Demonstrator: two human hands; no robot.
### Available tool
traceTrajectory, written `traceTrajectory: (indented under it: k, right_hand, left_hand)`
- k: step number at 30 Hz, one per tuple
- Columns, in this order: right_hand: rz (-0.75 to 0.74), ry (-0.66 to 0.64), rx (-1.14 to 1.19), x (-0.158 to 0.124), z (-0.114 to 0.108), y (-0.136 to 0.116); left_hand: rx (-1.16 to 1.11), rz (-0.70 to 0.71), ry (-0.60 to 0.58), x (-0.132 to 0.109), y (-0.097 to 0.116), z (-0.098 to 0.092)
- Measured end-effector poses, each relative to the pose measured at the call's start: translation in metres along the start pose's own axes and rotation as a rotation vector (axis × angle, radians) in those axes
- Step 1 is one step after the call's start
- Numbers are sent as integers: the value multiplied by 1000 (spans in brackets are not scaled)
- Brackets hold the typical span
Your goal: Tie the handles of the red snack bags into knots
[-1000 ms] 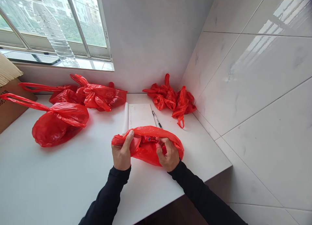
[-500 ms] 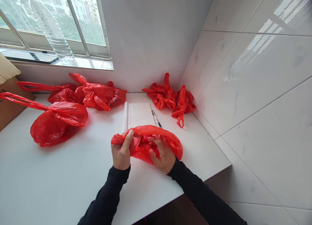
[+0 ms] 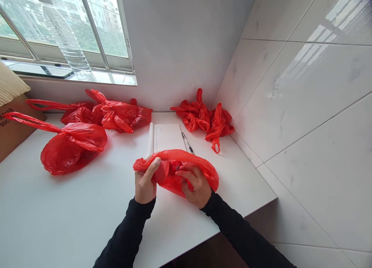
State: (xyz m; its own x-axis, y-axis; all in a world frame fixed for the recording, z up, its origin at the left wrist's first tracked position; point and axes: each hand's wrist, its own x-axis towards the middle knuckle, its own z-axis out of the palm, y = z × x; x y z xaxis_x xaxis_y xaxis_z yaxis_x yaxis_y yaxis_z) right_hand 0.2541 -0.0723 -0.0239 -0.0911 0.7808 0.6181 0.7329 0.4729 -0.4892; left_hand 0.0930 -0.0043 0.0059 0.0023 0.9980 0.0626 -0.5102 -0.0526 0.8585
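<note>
A red plastic bag lies on the white table with its mouth spread wide. My left hand grips the bag's left edge, thumb on top. Inside the mouth is a red package with dark lettering; the bag and my fingers hide most of it, so its kind is unclear. My right hand reaches into the opening from the right. Its fingers are curved beside the package, with a gap between thumb and forefinger and nothing seen held there.
Behind the bag lie a notebook and a pen. Knotted red bags stand at left, with crumpled red bags at the back right. A cardboard box is far left; a water bottle stands on the sill.
My right hand has shifted slightly, its fingers lifting and bending away from the package, which shows more lettering. My left hand keeps its hold. The whole view has moved a little.
</note>
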Motion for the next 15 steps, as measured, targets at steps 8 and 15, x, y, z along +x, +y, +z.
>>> traceTrajectory:
  k: [8, 15]
  right_hand:
    - [-123, 265, -164, -15, -39, -19]
    - [182, 121, -321, -11, -89, 3]
  left_hand:
    - [193, 40, -160, -8, 19, -5]
    - [339, 57, -323, -54, 40, -12]
